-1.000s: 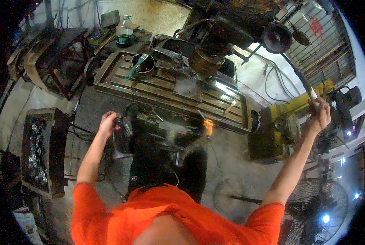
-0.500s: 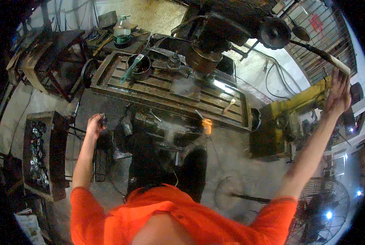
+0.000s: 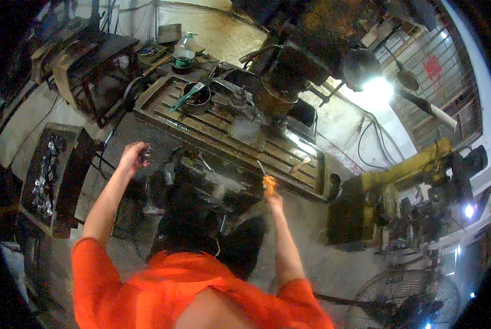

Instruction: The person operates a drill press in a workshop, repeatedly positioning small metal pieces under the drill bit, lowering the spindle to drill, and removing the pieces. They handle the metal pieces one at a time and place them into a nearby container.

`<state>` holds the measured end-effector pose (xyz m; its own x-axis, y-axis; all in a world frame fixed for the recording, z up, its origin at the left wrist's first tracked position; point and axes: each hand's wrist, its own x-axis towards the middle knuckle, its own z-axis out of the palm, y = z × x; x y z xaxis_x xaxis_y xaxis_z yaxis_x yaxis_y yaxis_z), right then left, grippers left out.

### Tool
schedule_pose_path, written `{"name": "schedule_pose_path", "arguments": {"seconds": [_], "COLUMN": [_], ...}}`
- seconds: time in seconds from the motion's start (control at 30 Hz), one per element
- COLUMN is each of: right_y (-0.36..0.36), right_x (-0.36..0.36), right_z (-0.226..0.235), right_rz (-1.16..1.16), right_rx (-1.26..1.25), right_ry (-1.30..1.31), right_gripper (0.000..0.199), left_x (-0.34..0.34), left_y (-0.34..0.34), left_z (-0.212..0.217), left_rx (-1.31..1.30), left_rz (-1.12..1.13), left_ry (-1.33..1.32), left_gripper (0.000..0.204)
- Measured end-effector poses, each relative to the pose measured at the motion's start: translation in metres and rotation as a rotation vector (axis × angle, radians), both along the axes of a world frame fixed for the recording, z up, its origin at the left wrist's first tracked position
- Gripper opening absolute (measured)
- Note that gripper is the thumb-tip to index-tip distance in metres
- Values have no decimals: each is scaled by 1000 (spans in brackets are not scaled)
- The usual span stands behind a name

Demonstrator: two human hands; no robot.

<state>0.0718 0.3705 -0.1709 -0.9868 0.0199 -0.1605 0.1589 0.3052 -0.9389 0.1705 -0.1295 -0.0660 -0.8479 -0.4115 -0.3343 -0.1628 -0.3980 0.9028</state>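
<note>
I stand in front of a milling machine with a slotted table (image 3: 223,131). My left hand (image 3: 132,158) is raised at the table's left front corner, fingers closed on a small dark handle (image 3: 147,153). My right hand (image 3: 274,200) is at the table's front edge, gripping an orange-handled tool (image 3: 268,185) whose thin metal shaft points up onto the table. The machine head and spindle (image 3: 278,82) hang over the table's middle. A long lever with a white tip (image 3: 440,117) sticks out to the right, with no hand on it.
A dark bowl with a green-handled tool (image 3: 193,94) sits on the table's left end, with a plastic bottle (image 3: 184,52) behind it. A crate of metal parts (image 3: 45,170) stands at my left, a yellow machine (image 3: 404,170) and a floor fan (image 3: 404,301) at my right.
My right hand has come down from the white-tipped lever at the upper right and now grips the orange-handled tool at the table's front edge. My left hand stayed at the dark handle, shifting slightly.
</note>
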Motion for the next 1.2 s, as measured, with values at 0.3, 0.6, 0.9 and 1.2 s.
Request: {"name": "schedule_pose_path", "arguments": {"seconds": [0.3,0.6,0.9,1.2], "right_y": [-9,-86,-114,-67], "right_x": [36,45,-66,-64], "right_z": [151,239,206,198], "right_rz": [221,373,375,265], "right_rx": [-182,1271,1359,1102], "right_ry": [-5,230,458,175], "right_gripper": [44,26,32,35], "left_x": [-14,-16,-15,-16], "left_y": [56,53,41,69], "left_z": [-6,-20,-14,22], "left_rx": [57,159,251,283], "left_rz": [-181,-240,-225,-237], "left_ry": [54,91,136,170], "left_gripper": [16,10,15,13]}}
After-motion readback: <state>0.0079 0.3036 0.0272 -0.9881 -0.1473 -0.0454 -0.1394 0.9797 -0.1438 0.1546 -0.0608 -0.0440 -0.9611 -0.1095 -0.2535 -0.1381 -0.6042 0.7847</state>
